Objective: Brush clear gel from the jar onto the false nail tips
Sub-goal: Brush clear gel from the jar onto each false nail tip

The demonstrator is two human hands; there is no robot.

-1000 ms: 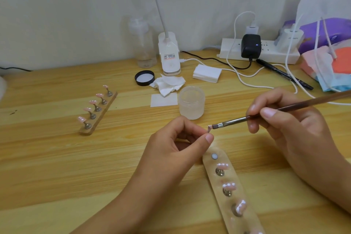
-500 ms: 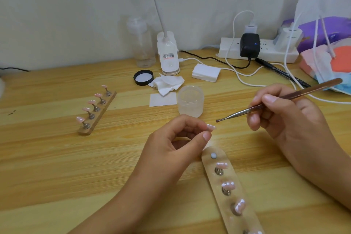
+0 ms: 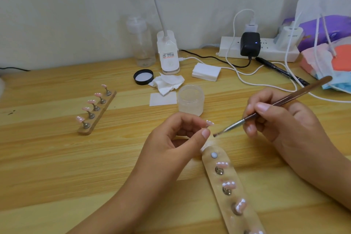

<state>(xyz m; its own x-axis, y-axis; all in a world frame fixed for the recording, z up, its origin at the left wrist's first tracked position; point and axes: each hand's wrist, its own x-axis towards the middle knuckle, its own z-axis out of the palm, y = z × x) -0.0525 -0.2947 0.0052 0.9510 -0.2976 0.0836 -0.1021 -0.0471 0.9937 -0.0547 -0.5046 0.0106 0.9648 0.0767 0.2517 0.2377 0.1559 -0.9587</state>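
My left hand (image 3: pixel 176 138) pinches the stand of a pink false nail tip (image 3: pixel 209 123) between thumb and fingers, holding it above the table. My right hand (image 3: pixel 281 119) grips a brown-handled brush (image 3: pixel 266 109) like a pen; its bristle end (image 3: pixel 216 134) sits just right of and below the held tip, not touching it. The frosted gel jar (image 3: pixel 190 99) stands open behind my left hand. A wooden holder (image 3: pixel 209 150) with several pink tips lies in front, its top slot bare. A second holder (image 3: pixel 106 105) of tips lies at the left.
The jar's black lid (image 3: pixel 143 77), crumpled wipes (image 3: pixel 168 82) and a white pad stack (image 3: pixel 206 72) lie behind the jar. A pump bottle (image 3: pixel 141 43), lamp base (image 3: pixel 168 53), power strip (image 3: pixel 258 49) with cables, and a black pen (image 3: pixel 281 71) line the back.
The brush left the held tip, lifted away to the right, and has now come back down close to the tip. My left hand stayed in place holding the tip.
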